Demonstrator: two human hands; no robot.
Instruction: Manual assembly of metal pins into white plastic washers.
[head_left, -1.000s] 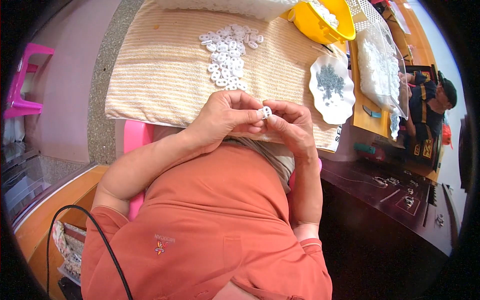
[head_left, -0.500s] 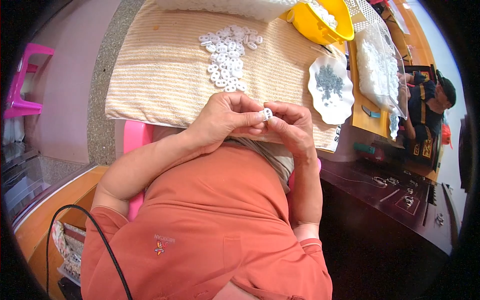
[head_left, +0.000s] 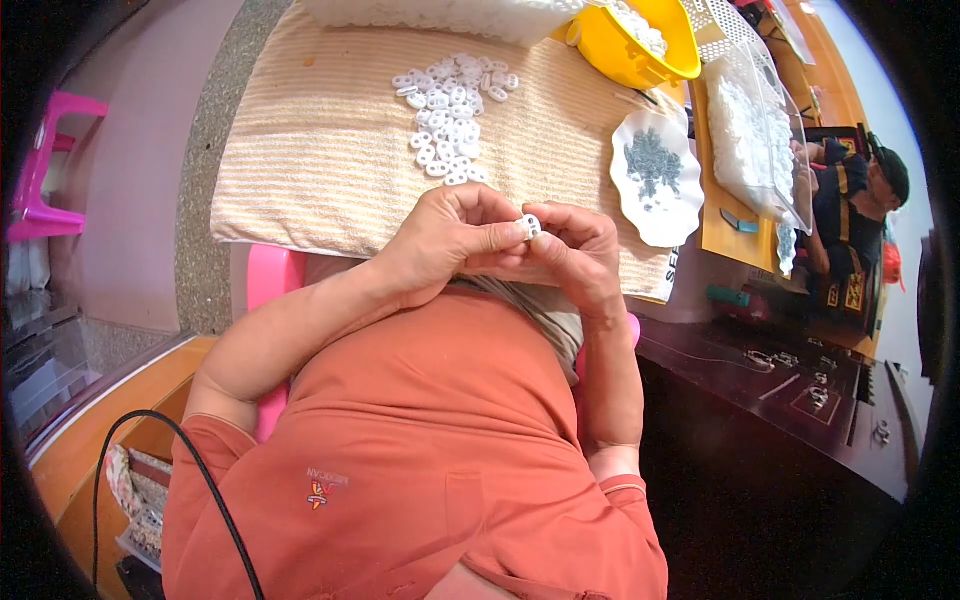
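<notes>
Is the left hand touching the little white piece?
Touching. The head view shows the left hand pinching the small white piece at its fingertips.

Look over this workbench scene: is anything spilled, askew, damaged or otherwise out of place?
Nothing stands out. The white rings lie in a loose heap on the striped towel, the small dark parts stay on their white dish, and the left hand and right hand pinch one small white piece together.

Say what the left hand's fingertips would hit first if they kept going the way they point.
The left hand points right, at the small white piece it already pinches; directly behind that are the right hand's fingers.
</notes>
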